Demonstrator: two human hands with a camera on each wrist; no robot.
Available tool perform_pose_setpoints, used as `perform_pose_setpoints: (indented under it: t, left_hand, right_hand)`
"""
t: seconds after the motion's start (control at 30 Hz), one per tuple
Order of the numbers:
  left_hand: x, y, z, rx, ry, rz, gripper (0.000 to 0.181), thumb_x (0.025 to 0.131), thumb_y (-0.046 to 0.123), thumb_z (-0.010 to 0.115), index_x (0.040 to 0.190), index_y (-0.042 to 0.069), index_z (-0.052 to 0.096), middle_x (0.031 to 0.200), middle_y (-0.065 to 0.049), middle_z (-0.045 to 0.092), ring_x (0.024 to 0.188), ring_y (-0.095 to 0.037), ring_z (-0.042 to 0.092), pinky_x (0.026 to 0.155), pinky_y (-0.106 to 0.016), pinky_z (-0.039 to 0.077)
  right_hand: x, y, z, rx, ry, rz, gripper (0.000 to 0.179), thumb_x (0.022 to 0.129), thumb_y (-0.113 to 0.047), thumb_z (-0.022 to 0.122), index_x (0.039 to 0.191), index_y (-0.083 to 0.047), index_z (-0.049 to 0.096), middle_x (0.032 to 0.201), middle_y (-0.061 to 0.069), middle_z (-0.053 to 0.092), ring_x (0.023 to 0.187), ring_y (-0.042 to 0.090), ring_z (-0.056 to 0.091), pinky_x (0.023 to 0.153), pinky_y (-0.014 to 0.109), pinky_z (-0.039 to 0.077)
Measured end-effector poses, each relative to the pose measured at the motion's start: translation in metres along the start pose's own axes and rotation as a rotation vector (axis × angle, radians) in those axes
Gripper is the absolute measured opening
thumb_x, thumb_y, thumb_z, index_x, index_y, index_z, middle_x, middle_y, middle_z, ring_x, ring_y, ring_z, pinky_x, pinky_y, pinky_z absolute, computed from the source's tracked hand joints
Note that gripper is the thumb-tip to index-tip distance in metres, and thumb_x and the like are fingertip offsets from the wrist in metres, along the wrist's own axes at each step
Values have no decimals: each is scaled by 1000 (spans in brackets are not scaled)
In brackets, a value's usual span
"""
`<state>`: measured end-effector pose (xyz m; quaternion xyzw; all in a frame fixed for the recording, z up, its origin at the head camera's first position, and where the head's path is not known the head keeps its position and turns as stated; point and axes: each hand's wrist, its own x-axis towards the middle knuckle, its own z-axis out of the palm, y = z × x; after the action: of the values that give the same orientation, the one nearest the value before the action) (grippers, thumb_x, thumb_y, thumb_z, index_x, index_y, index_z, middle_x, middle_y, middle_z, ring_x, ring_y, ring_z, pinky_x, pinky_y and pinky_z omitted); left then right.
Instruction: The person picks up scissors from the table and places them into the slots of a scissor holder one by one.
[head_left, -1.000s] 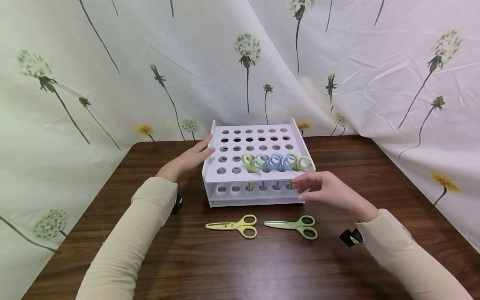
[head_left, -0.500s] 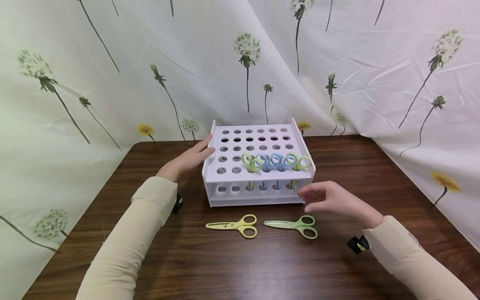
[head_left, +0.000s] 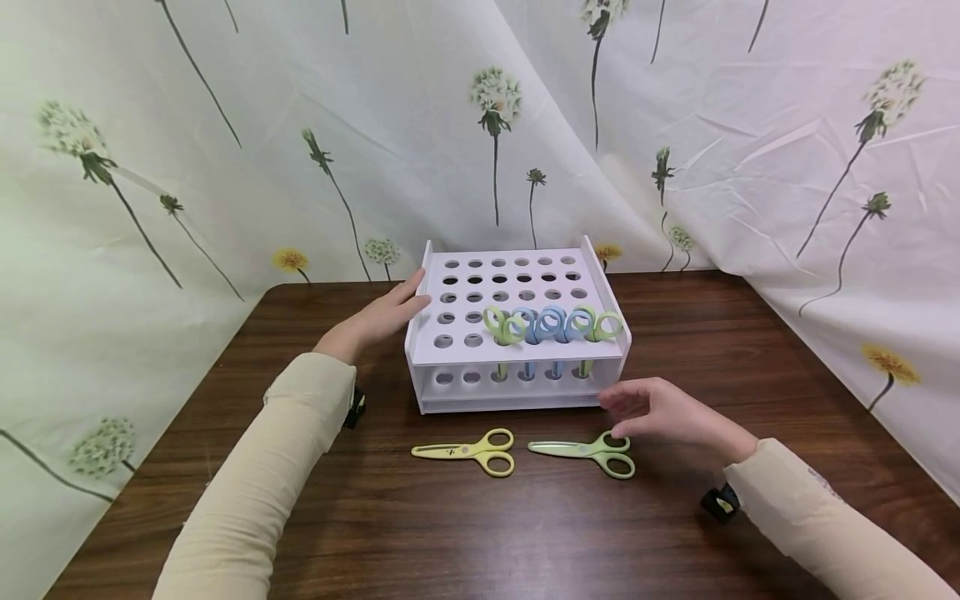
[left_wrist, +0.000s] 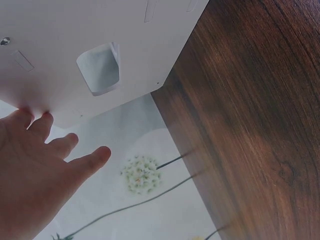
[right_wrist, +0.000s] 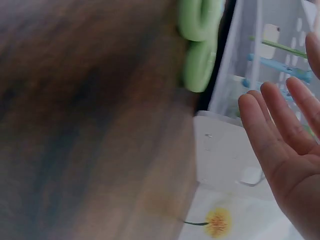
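A white rack (head_left: 517, 354) with rows of round holes stands on the table. Scissors with green (head_left: 504, 327) and blue handles (head_left: 552, 323) stand upright in its front row, toward the right. My left hand (head_left: 378, 318) rests against the rack's left side, fingers extended; in the left wrist view its fingertips touch the white panel (left_wrist: 135, 60). Above the handles of green scissors (head_left: 592, 448) lying before the rack is my right hand (head_left: 667, 412), fingers loosely bent, holding nothing. Those green handles (right_wrist: 200, 65) also show in the right wrist view. Left of them lie yellow scissors (head_left: 472, 452).
The dark wooden table (head_left: 465, 542) extends around the rack on both sides and in front. A white cloth (head_left: 420, 125) printed with dandelions hangs behind and at the sides. A black wrist camera (head_left: 720, 503) sits beneath the right cuff.
My right hand has come down and toward me, from the rack's front right corner to just above the green scissors' handles. The left hand and the rack have stayed in place.
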<state>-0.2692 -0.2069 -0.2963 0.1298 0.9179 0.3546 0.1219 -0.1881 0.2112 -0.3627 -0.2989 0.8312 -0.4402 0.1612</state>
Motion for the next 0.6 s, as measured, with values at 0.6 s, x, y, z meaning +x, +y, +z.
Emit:
perform_pose_setpoints:
  t: [0.6]
  left_hand:
    - [-1,0,0,14,6,2,67,96,52,30,149,27,-2,153,-6,-2,138,-25,-1,107,-49,9]
  right_hand:
    - [2,20,8,-137,-71,18,46,78,-20,75,114,2,60,111,10,60,98,25,55,84,34,44]
